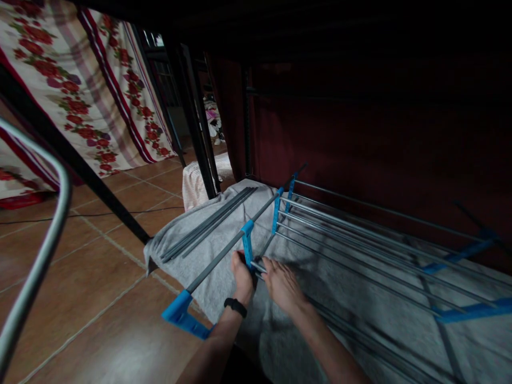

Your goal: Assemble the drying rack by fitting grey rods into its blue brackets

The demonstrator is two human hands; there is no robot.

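A metal rack of grey rods and blue plastic connectors lies on a grey towel on the floor. My left hand, with a black band on the wrist, grips a blue connector on the rack's grey end bar. My right hand is closed around the end of a thin metal rod right beside that connector. A blue corner piece ends the bar near me.
Several loose grey rods lie on the towel's far left part. A black frame leg slants over the tiled floor. A floral cloth hangs at the left; a grey tube curves at the near left.
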